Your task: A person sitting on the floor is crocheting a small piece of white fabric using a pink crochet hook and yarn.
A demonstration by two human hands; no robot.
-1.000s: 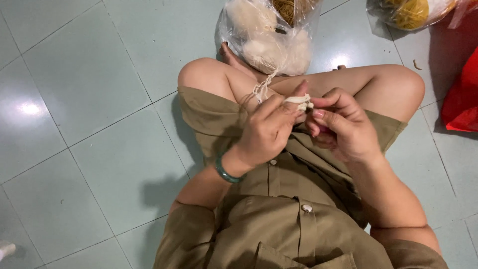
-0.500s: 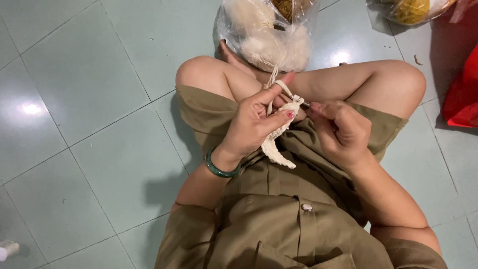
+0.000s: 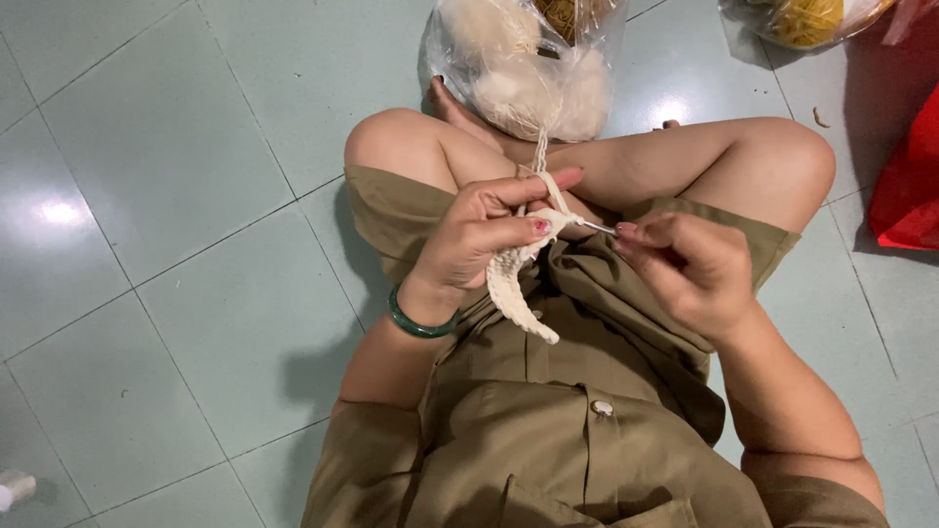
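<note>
Your left hand [image 3: 484,235] is pinching the top of the cream crochet piece [image 3: 514,284], fingers [image 3: 528,227] closed on it, and the strip is hanging down in a ridged, curved tail over your lap, in the middle of the scene. Your right hand [image 3: 690,269] is closing its fingers around a thin metal crochet hook [image 3: 597,227], whose tip is meeting the work just right of your left thumb. A cream yarn strand [image 3: 540,161] is running from your left forefinger away to the clear plastic bag [image 3: 528,68] of pale yarn balls on the tiled floor [image 3: 176,196], far centre, beyond your crossed legs. Another bag with yellow yarn [image 3: 802,20] is lying far right, beside something red [image 3: 905,176]. A green bangle [image 3: 416,323] is circling your left wrist.
</note>
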